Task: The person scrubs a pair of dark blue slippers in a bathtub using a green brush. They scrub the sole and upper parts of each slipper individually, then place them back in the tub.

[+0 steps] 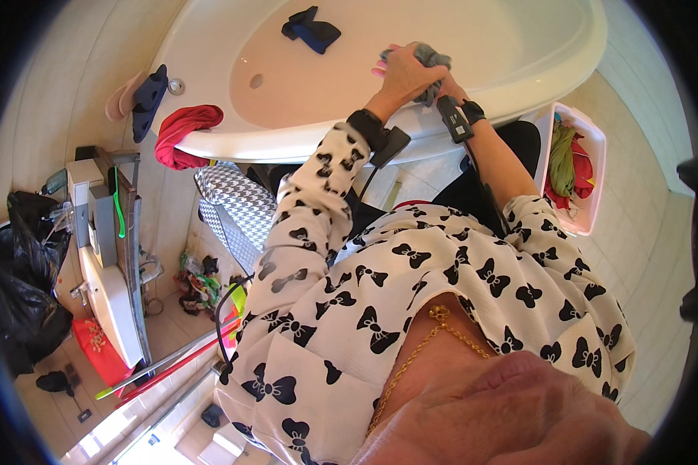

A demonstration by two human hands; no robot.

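Both of my hands grip a bunched grey cloth [433, 57] over the near side of a white bathtub [535, 96]. My left hand [406, 75] wraps across the cloth with some fingers extended. Against its other side is my right hand [452, 88], partly hidden by the cloth and the left hand. Black bands with small devices and cables sit on both wrists. Further inside the tub lies a dark blue and black cloth [313, 32], near the round drain [256, 81]. A red cloth [189, 136] drapes over the tub's left rim.
A pale plastic bin [596, 174] on the right holds green and red cloths. Dark blue slippers [150, 104] lean at the left wall. A houndstooth fabric item [241, 200] stands below the rim. Further left are a washbasin [107, 308], a black plastic bag [23, 290] and long poles [168, 366].
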